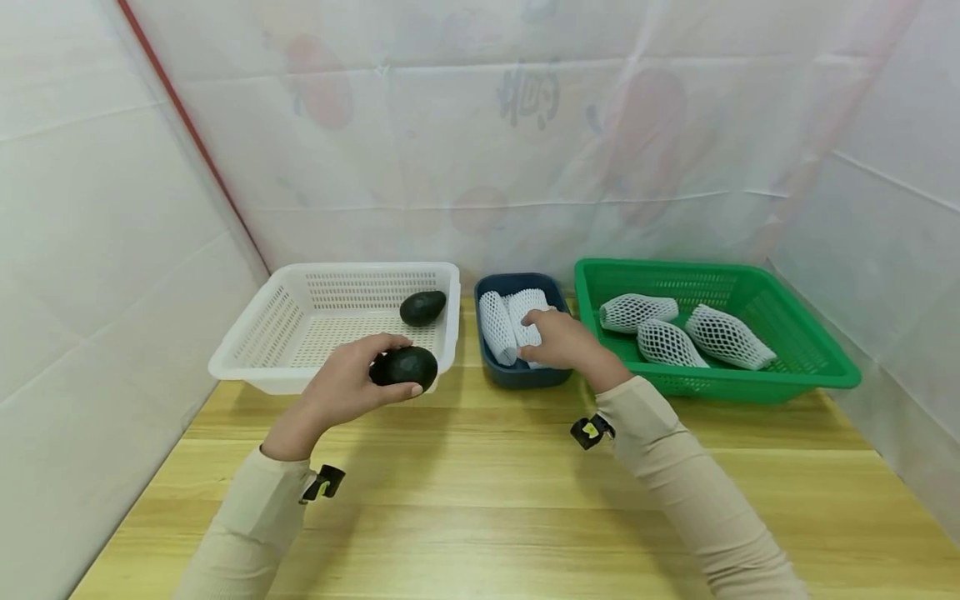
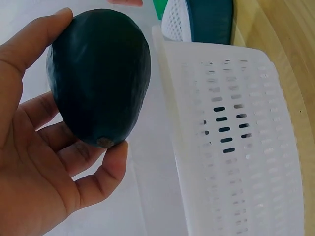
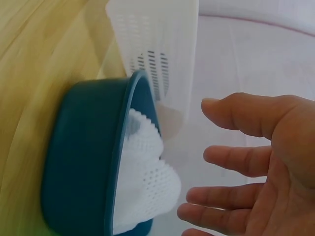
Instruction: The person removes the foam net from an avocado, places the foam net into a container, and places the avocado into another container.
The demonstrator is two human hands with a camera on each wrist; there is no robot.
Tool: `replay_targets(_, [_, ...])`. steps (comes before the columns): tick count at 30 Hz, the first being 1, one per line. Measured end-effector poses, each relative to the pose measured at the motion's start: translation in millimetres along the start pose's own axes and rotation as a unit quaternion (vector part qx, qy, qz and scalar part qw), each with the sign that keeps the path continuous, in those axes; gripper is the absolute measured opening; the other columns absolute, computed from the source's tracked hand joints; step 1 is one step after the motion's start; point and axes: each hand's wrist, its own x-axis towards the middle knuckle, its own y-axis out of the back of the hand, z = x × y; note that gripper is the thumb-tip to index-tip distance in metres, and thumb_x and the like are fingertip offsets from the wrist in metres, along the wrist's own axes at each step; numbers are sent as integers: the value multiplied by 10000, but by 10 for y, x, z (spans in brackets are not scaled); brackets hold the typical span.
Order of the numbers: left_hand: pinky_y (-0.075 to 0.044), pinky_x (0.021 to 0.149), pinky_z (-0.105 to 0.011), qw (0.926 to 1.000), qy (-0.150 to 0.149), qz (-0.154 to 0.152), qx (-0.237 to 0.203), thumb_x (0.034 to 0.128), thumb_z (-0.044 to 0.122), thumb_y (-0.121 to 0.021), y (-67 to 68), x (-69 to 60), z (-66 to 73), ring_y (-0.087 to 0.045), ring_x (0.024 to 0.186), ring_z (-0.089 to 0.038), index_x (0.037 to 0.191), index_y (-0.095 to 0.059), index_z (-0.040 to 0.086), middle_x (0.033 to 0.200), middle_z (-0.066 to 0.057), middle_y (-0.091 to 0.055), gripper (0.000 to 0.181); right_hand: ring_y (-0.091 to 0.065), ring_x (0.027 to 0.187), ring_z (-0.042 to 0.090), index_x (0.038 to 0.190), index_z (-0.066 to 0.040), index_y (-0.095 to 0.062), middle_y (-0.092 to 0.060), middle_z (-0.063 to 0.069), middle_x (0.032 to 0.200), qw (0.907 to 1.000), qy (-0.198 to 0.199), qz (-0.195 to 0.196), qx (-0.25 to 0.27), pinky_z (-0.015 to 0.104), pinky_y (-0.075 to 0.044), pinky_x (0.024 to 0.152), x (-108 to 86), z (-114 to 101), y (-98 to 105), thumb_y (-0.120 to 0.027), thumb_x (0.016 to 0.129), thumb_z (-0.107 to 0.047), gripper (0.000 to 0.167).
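Note:
My left hand (image 1: 348,383) grips a dark green avocado (image 2: 101,73) above the near right edge of the white basket (image 1: 281,379). Fingers and thumb wrap its sides in the left wrist view. A second avocado (image 1: 422,308) lies inside that basket at the right. Over the small blue bin (image 1: 525,379) is my right hand (image 1: 566,340), its fingers spread and holding nothing in the right wrist view. White foam net sleeves (image 1: 497,327) lie in the bin, just apart from the fingertips (image 3: 211,107).
At the right stands a green basket (image 1: 813,354) holding several net-covered items (image 1: 667,343). All three containers stand side by side on the wooden table (image 1: 465,500). White sheeting (image 1: 480,150) hangs close behind them and along both sides.

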Motion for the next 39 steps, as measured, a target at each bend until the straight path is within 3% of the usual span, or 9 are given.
replay_targets(5, [-465,759,-399,9996,79,248,100,733,352,-789,5,23,-61,-580,979,-236,1182,-607,82,1142,-68,-617,554,-553,993,291,1300,-15,-489,-592,148,1119,9998,76,-84,-141,435,-449,818,6,-103,-17,-649,873,-286,531])
replay_targets(17, [-456,740,-436,9975,271,643,82,752,312,-783,-2,39,-211,-567,946,-267,1198,-587,70,1129,-104,-604,544,-501,1094,289,1310,-54,-507,-532,154,1235,9988,356,-135,-317,457,-430,847,28,-305,-133,-688,845,-286,550])
replay_targets(26, [-435,802,-462,9954,466,834,-15,749,291,-788,-23,156,-370,-539,1037,-307,1221,-575,36,1185,-137,-583,577,-487,1125,272,1297,-74,-524,-524,123,1248,9972,562,-171,-468,459,-433,846,46,-465,-186,-686,842,-275,524])
replay_targets(31, [-415,821,-479,9949,690,737,49,753,269,-785,-17,213,-428,-522,1052,-327,1233,-561,21,1196,-158,-570,585,-498,1093,258,1283,-85,-536,-534,102,1219,9966,641,-161,-483,474,-436,813,58,-547,-230,-700,828,-267,516])
replay_targets(39, [-339,929,-554,9918,1219,195,321,815,303,-719,-30,147,-543,-419,1169,-419,1285,-508,-8,1267,-241,-489,602,-508,1073,229,1284,-107,-536,-537,72,1214,9966,573,-275,-532,446,-442,802,43,-584,-324,-709,821,-290,527])
